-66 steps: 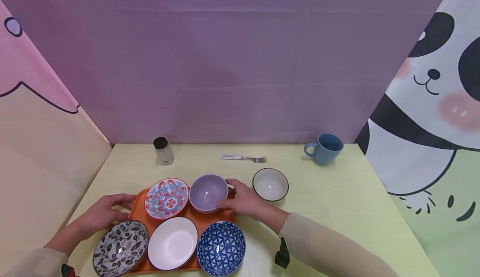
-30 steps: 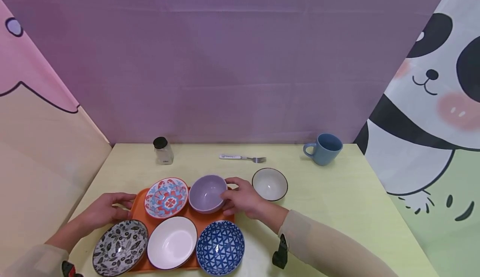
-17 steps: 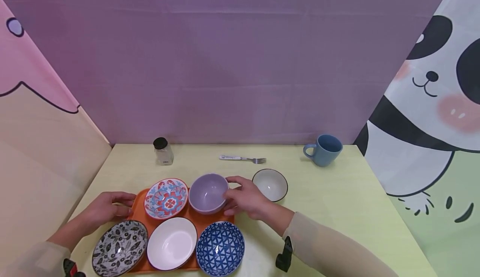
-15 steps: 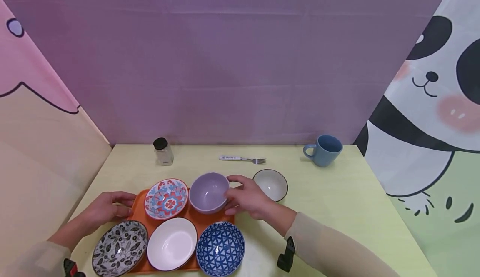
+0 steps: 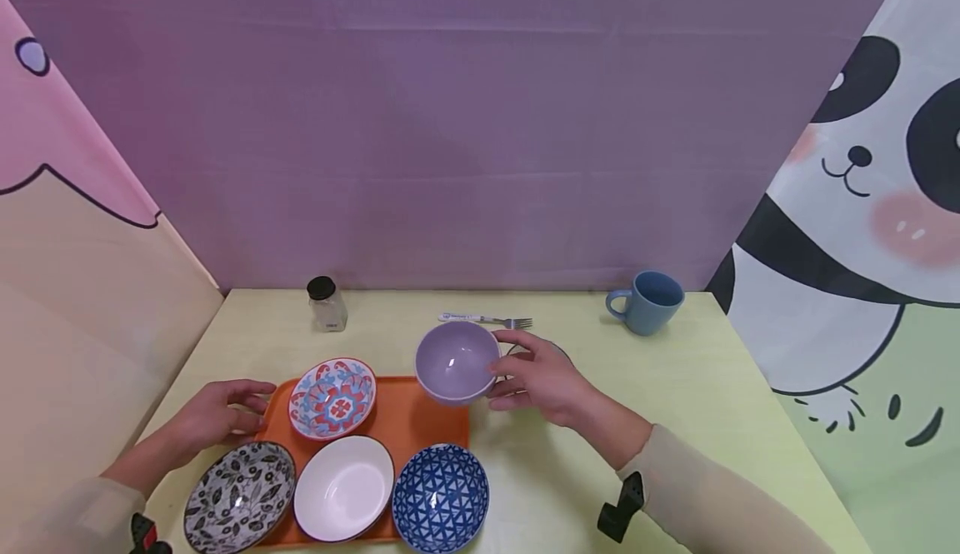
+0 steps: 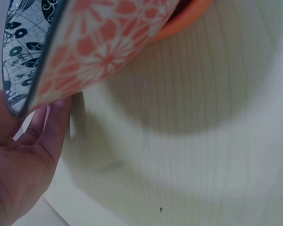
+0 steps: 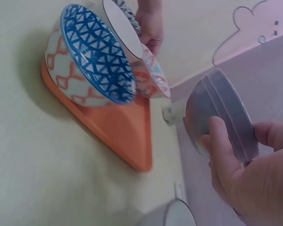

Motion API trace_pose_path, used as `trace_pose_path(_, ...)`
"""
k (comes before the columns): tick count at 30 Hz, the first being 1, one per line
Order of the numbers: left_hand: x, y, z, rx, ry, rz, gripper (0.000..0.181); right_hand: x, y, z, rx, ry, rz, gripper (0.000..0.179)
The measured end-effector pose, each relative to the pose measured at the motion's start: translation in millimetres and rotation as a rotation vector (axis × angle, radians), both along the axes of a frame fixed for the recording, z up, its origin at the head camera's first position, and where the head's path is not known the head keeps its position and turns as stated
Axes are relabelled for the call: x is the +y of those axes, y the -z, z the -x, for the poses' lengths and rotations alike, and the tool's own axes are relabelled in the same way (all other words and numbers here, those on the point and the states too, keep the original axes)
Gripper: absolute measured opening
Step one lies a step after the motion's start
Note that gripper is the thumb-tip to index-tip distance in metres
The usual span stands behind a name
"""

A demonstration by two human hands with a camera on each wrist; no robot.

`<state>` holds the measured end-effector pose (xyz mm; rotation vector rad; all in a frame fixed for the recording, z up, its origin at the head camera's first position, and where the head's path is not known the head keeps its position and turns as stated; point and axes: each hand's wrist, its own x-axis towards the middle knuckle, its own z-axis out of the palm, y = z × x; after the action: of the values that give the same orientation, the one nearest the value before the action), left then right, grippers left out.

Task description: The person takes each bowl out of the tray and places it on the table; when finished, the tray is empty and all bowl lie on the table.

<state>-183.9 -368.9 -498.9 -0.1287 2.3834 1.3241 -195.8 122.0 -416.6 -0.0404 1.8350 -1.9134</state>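
My right hand (image 5: pixel 542 377) grips the right side of a lilac bowl (image 5: pixel 452 360), which is held up over the orange tray's far right corner. In the right wrist view, the thumb and fingers pinch the bowl's (image 7: pixel 210 106) wall. My left hand (image 5: pixel 217 416) rests at the left edge of the orange tray (image 5: pixel 420 416), its fingers relaxed and fingertips at the rim. On the tray sit a red-and-blue flowered bowl (image 5: pixel 332 400), a white oval bowl (image 5: pixel 345 487) and a blue triangle-patterned bowl (image 5: pixel 441 497). A black-and-white leaf-patterned bowl (image 5: pixel 240 496) overhangs the near left corner, beside the left hand.
Behind the right hand, a white bowl (image 7: pixel 179 215) with a dark rim is mostly hidden in the head view. Along the table's back stand a black-lidded jar (image 5: pixel 327 306) and a blue mug (image 5: pixel 647 304), with a fork (image 5: pixel 486 319) lying between them. A purple backdrop (image 5: pixel 480 121) rises behind.
My right hand has lifted the lilac bowl off the tray and carried it right and away from me, baring the tray's far right part. The left hand has barely moved.
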Motion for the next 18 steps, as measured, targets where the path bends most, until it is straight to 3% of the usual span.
trace_pose_path(18, 1.8, -1.0, 0.7, 0.000, 0.004, 0.034, 0.060, 111.5, -30.6, -10.5, 0.029, 0.114, -0.096, 0.060)
